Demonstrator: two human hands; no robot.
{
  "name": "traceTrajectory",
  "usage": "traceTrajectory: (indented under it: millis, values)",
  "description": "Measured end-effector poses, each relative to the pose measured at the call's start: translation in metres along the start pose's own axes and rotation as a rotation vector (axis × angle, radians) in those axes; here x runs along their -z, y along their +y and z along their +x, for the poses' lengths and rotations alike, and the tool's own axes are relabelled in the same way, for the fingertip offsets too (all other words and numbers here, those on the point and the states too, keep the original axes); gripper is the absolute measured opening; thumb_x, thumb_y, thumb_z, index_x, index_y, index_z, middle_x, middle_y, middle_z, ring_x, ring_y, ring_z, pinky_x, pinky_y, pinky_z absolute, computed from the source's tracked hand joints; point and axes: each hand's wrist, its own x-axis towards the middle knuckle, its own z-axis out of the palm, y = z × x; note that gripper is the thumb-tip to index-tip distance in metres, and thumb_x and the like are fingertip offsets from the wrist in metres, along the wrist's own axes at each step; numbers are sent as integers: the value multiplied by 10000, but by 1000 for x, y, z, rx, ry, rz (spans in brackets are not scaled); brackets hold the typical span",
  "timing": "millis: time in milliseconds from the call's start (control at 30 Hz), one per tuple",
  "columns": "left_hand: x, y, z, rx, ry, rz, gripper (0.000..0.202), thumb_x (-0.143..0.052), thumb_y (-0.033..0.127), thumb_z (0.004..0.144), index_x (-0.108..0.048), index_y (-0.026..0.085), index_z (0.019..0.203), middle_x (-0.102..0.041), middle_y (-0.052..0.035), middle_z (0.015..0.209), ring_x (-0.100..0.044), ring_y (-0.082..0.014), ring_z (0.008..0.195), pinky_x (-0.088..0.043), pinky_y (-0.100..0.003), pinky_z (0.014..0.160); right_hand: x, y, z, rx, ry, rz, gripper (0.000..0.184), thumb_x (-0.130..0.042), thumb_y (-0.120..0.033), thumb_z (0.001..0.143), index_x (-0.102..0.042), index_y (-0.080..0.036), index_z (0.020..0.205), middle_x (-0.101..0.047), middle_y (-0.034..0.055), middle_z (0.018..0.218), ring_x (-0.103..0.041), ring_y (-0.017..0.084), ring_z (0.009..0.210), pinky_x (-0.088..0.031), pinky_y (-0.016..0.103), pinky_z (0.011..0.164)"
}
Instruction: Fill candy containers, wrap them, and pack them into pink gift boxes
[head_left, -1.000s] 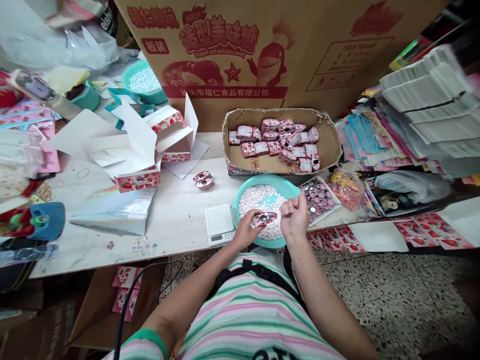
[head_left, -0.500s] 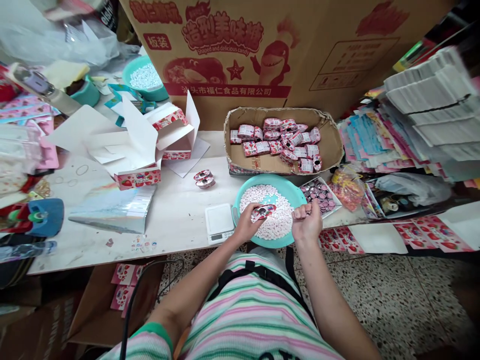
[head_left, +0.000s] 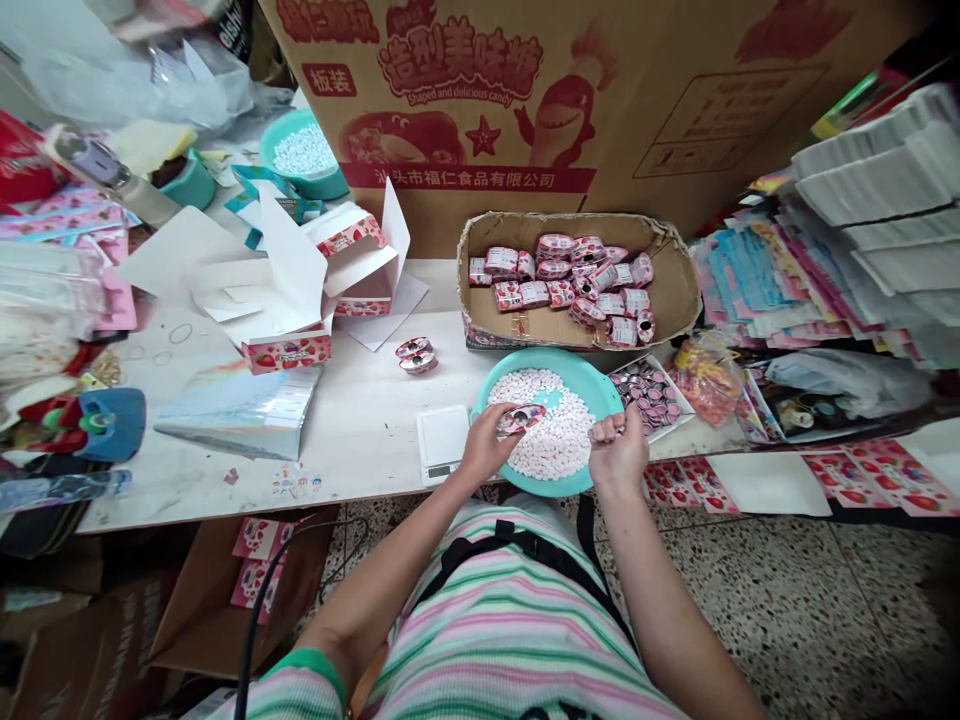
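My left hand (head_left: 484, 447) grips a small red-and-white candy container (head_left: 523, 418) over the teal basin (head_left: 592, 385) of white candy pieces (head_left: 551, 440). My right hand (head_left: 619, 452) is curled closed at the basin's right rim; what its fingers pinch is too small to make out. Just beyond the right hand lies a small tray of round silver-and-pink lids (head_left: 651, 394). Behind the basin an open cardboard tray (head_left: 675, 290) holds several filled red-and-white containers (head_left: 574, 285).
A small white scale (head_left: 442, 440) sits left of the basin. Two loose containers (head_left: 416, 355) lie on the white tabletop. Open strawberry-printed boxes (head_left: 289, 345), a holographic sheet stack (head_left: 240, 410), a second teal basin (head_left: 304, 155) and a big candy carton (head_left: 525, 100) crowd the back. Paper stacks (head_left: 862, 230) fill the right.
My right hand has dropped from beside the container to the basin's right rim. My left hand keeps hold of the container over the candies. The view shifted slightly.
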Motion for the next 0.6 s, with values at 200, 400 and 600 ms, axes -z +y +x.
traceTrajectory:
  millis: [200, 400, 600]
  values:
    - [4, 7, 5, -47, -1, -47, 373, -643, 192, 752, -550, 228, 1112, -614, -54, 1100, -569, -205, 1036, -455, -345, 906, 4, -3, 1, -22, 15, -12, 424, -579, -488, 793, -346, -201, 586, -290, -96, 447, -305, 48, 400, -292, 189, 394]
    - [44, -30, -21, 71, 206, 137, 350, -647, 255, 744, -570, 227, 1084, -619, -64, 1096, -551, -224, 1056, -429, -381, 932, 15, -2, 4, -65, 37, 9, 353, -609, -388, 772, -367, -200, 596, -299, -98, 446, -303, 48, 400, -287, 179, 386]
    - [73, -80, -54, 420, 230, 214, 362, -635, 281, 733, -527, 238, 1076, -644, -20, 1040, -613, -185, 902, -470, -300, 789, 20, 4, 6, -78, 87, -2, 339, -610, -376, 765, -381, -194, 595, -320, -95, 463, -314, 42, 404, -296, 171, 395]
